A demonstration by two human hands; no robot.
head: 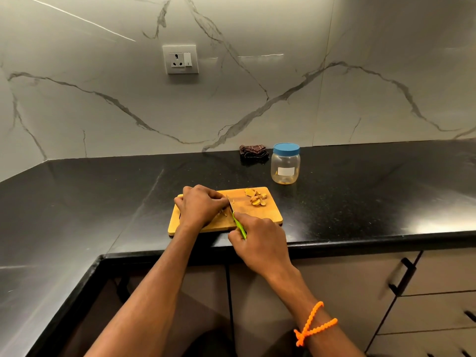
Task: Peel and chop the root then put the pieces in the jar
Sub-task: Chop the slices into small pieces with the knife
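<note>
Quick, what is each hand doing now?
Left hand: curled, holding the root on the board.
Right hand: closed on the knife.

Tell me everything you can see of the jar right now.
The clear plastic jar with the blue screw lid stands upright on the black stone counter, beyond the wooden cutting board's far right corner and apart from it. Its lid is on. A white label faces the camera, and a few yellowish bits lie at the bottom. A folded brown cloth sits just left behind it. Nothing else touches it.
</note>
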